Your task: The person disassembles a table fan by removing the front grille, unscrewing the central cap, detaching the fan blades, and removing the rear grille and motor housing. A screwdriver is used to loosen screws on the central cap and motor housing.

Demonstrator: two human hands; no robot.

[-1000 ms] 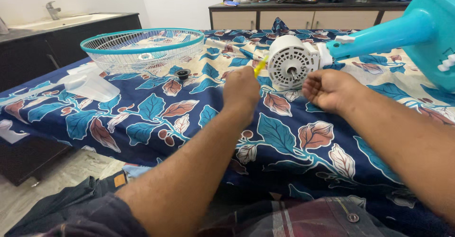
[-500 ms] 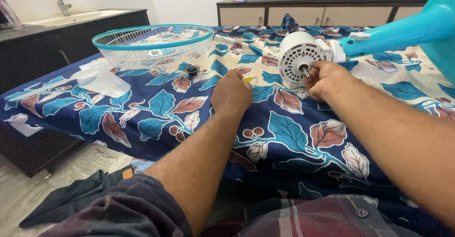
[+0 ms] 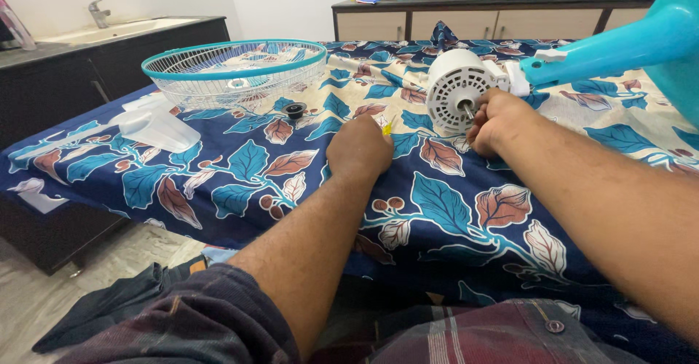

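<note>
A white fan motor [image 3: 455,87] lies on its side on the leaf-patterned cloth [image 3: 240,167], joined to a turquoise fan stand [image 3: 619,44] at the right. My right hand [image 3: 499,120] is closed around the metal shaft at the motor's front. My left hand [image 3: 358,148] rests on the cloth to the left of the motor, fingers curled over a yellow-handled tool [image 3: 389,125] of which only a tip shows.
A turquoise-rimmed wire fan guard [image 3: 234,69] lies at the back left with a small black knob [image 3: 295,108] before it. A translucent fan blade [image 3: 156,127] lies near the left edge. A sink counter [image 3: 109,33] and a cabinet [image 3: 473,18] stand behind.
My left hand has come down from the raised position onto the cloth with the yellow tool. My right hand has moved up to the motor shaft and closed on it.
</note>
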